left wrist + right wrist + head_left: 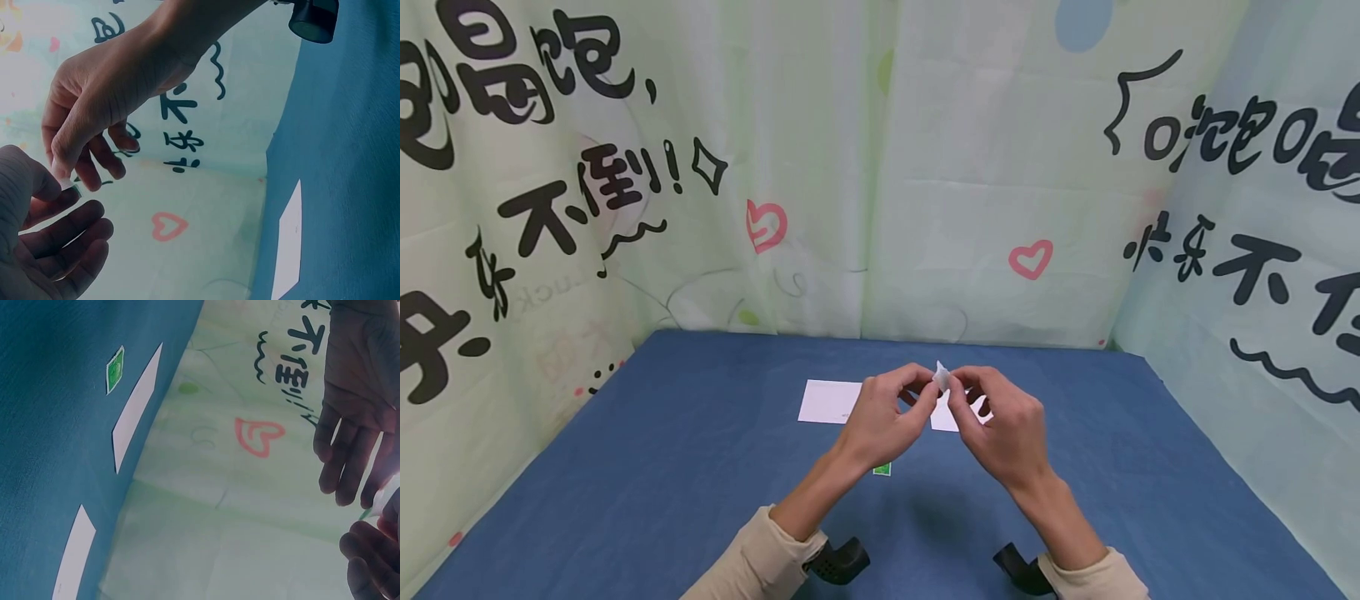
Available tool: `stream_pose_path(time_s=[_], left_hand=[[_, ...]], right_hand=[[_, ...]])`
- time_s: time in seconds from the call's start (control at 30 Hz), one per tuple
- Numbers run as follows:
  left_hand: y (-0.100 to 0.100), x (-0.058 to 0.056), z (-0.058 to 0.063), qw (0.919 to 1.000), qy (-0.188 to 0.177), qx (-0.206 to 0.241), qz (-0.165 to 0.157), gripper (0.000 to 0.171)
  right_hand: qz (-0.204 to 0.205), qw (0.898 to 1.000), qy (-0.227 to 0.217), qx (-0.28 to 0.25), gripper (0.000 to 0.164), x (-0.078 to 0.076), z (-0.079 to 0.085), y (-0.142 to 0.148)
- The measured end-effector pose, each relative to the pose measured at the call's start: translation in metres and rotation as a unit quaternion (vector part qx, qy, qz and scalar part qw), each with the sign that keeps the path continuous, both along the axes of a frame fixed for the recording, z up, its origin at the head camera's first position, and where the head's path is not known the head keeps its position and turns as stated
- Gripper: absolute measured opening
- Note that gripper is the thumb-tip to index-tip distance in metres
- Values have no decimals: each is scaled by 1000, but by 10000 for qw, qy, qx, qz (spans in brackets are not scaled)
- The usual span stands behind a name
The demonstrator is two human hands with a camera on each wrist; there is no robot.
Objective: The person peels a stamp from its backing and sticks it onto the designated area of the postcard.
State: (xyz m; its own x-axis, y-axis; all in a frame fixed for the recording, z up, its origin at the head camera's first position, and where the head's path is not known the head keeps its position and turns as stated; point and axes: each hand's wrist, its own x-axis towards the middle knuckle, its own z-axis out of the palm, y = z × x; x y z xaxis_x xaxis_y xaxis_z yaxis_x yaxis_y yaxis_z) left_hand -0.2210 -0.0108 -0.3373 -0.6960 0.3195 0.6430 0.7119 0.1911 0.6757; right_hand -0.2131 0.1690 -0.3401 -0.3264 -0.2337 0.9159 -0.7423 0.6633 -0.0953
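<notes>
Both hands are raised over the blue table, fingertips meeting at a small white paper piece (942, 377). My left hand (887, 417) pinches it from the left between thumb and index finger. From the other side my right hand (1003, 421) pinches it in the same way, the other fingers loosely bent. In the left wrist view the piece (66, 184) is mostly covered by fingertips; a bit of green shows at its edge there and in the right wrist view. A green stamp-like piece with a white border (115, 370) lies on the table below the hands.
Two white rectangular cards lie on the blue table (662, 467): a left card (823, 402) and a right card (945, 419), partly hidden behind the hands. Printed curtains (1000, 167) enclose the table at the back and sides. Dark wrist-worn devices (841, 562) hang below the sleeves.
</notes>
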Motion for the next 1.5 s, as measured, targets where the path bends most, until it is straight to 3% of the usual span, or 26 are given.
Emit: stream_pose_path(time_s=[0.4, 0.83, 1.5], left_hand=[[-1, 1, 1, 10000, -26, 53, -33, 15], [-4, -1, 2, 9998, -1, 20, 216, 14], [-10, -3, 6, 9995, -87, 51, 313, 14]], right_hand=[[-91, 9999, -38, -32, 11, 0, 3, 4], [-161, 9998, 55, 42, 15, 1, 4, 5], [-201, 9997, -103, 7, 12, -2, 2, 7]])
